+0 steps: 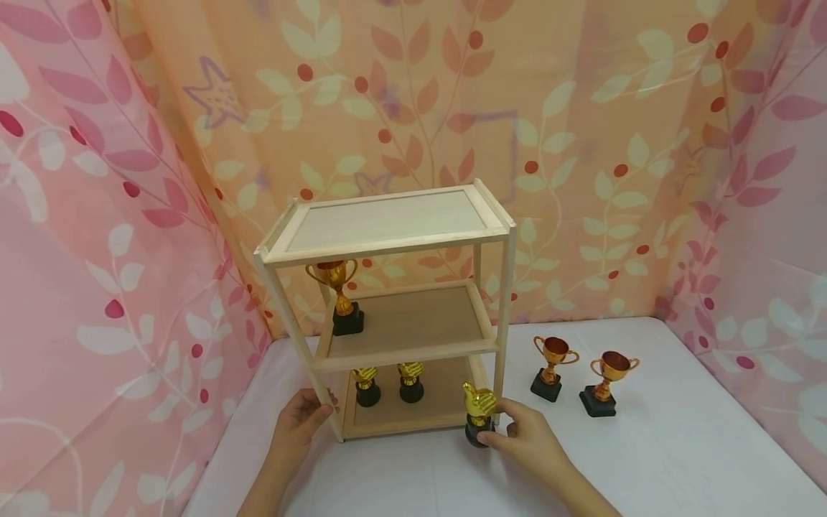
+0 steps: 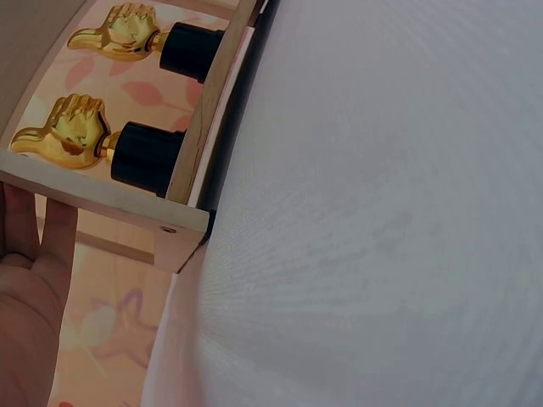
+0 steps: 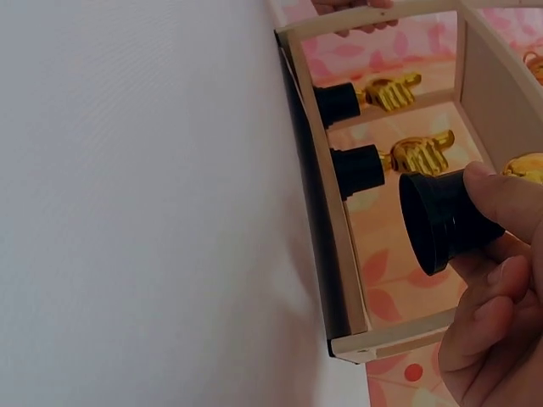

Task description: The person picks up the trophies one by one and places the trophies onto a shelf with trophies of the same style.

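Note:
My right hand [image 1: 528, 438] pinches the black base of a gold thumbs-up trophy [image 1: 479, 402], held upright by the shelf's front right corner. The right wrist view shows the hollow underside of that black base [image 3: 450, 220], off any surface. At the lower front left post of a three-tier wooden shelf [image 1: 407, 352], my left hand [image 1: 300, 424] grips the post between thumb and fingers. Two more thumbs-up trophies, one left [image 1: 367, 388] and one right [image 1: 410, 382], stand on the bottom tier. A gold cup trophy [image 1: 347, 316] occupies the middle tier's left side.
Two bronze-coloured cup trophies, a nearer one [image 1: 601, 391] and another [image 1: 549, 373], stand on the white cloth [image 1: 685, 431] right of the shelf. The shelf's top panel [image 1: 394, 219] overhangs the lower tiers. Patterned curtains [image 1: 413, 93] enclose the back and sides.

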A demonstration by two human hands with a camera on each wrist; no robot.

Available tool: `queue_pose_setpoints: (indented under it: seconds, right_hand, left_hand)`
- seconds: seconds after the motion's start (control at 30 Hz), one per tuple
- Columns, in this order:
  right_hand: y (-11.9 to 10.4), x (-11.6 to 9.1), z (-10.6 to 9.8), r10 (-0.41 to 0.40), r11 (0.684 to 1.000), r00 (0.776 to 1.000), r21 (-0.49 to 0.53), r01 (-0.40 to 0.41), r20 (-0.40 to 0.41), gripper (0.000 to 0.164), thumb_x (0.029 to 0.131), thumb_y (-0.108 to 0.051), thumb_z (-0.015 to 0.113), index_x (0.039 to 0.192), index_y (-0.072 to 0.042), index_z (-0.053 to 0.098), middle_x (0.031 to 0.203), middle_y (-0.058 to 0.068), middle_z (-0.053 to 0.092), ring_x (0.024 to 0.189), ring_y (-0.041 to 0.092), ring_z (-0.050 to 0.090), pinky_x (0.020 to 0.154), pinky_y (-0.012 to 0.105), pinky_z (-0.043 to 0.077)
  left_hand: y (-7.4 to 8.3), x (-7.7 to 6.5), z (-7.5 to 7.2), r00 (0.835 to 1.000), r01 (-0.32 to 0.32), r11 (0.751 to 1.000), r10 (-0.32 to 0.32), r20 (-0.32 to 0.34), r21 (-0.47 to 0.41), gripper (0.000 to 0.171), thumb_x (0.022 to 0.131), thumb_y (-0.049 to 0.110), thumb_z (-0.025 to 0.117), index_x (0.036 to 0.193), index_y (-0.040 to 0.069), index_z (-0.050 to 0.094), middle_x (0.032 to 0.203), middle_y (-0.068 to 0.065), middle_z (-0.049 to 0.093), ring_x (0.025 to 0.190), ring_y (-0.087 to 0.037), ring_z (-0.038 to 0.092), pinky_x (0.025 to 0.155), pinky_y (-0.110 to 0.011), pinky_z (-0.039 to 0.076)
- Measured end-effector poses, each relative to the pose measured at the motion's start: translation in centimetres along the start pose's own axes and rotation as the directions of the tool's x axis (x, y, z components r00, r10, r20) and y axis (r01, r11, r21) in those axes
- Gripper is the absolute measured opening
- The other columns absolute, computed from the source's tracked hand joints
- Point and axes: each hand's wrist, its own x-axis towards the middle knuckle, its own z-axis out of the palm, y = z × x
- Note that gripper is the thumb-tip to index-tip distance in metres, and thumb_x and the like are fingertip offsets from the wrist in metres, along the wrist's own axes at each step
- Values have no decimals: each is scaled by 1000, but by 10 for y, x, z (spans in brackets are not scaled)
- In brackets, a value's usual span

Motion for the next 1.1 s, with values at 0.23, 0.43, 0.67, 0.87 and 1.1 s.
queue_pose_setpoints:
  seconds: [0.23,0.43,0.67,0.87,1.1]
  right_hand:
    - [-3,6,9,-14,1000,999,7,14,-33,51,69,-42,84,112,-22,65,107,5,67,44,3,38,40,20,35]
    - [-4,12,20,-40,999,998,27,42,-54,54,71,-41,83,115,-16,64,115,10,67,64,6,60,57,20,51]
    - [-8,18,32,-27,999,995,41,32,-98,44,74,-40,82,110,-21,64,105,0,69,52,6,53,49,22,45]
    - [-11,26,46,-29,998,990,56,37,-140,47,77,-36,80,117,-19,62,119,4,66,60,4,58,54,20,49]
    - [-15,34,57,-40,994,985,96,56,-167,49,79,-32,79,121,-14,61,120,7,66,50,7,54,47,23,48]
  left_hand:
    - [0,0,0,1000,-3,1000,3,4,-1,22,94,-5,55,113,-10,47,107,-3,62,99,-14,63,90,-32,55]
    - [1,0,1,1000,7,1000,-7,-10,10,23,94,-4,56,114,-10,47,108,-4,61,102,-19,63,91,-30,55]
    - [0,-1,1,1000,12,1000,-12,-4,-2,23,94,-4,55,114,-10,47,109,-6,60,104,-23,62,93,-31,54]
    - [0,0,0,1000,-6,1000,6,-4,14,21,94,-5,55,113,-10,48,107,-9,61,100,-21,63,92,-31,54]
    - [-2,0,0,1000,-6,1000,6,0,23,21,94,-4,56,112,-9,48,107,-6,62,98,-14,64,90,-30,55]
